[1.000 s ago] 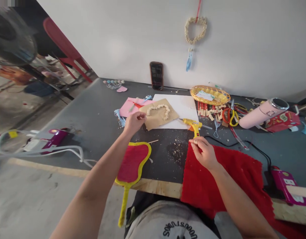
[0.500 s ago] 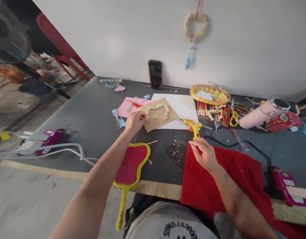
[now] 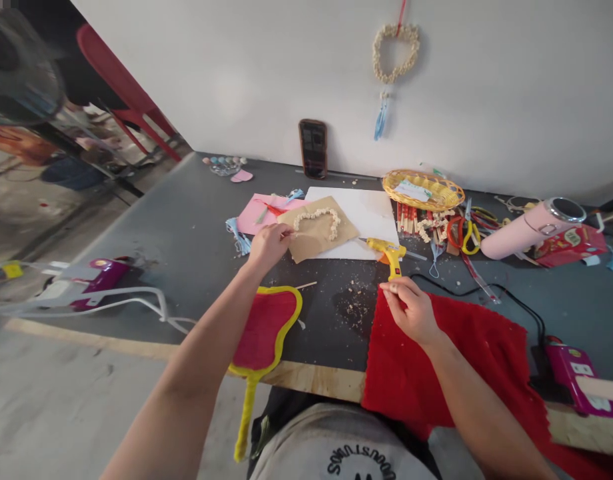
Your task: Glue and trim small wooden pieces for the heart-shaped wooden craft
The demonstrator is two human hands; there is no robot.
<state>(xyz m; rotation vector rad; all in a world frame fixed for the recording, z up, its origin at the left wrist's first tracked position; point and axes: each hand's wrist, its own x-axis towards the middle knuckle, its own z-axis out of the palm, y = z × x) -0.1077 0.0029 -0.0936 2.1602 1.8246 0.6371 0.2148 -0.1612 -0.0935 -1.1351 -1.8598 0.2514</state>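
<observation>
A partial heart outline of small cream pieces (image 3: 316, 213) lies on a square of brown paper (image 3: 311, 247). At its left end, my left hand (image 3: 269, 248) has thumb and fingers pinched together over the paper's edge; what they hold is too small to make out. A yellow glue gun (image 3: 384, 250) lies on its side, its nozzle near the paper's right corner. Just below its handle, my right hand (image 3: 411, 310) is closed in a pinch above a red cloth (image 3: 446, 360). Whatever sits between those fingertips is too small to name.
White paper (image 3: 364, 207) lies under the brown square. A yellow basket (image 3: 396, 197), scissors (image 3: 470, 237) and a pink flask (image 3: 526, 230) stand right. A phone (image 3: 314, 150) leans on the wall. A yellow-rimmed fan (image 3: 266, 327) overhangs the front edge. Power strips (image 3: 104, 280) lie at both sides.
</observation>
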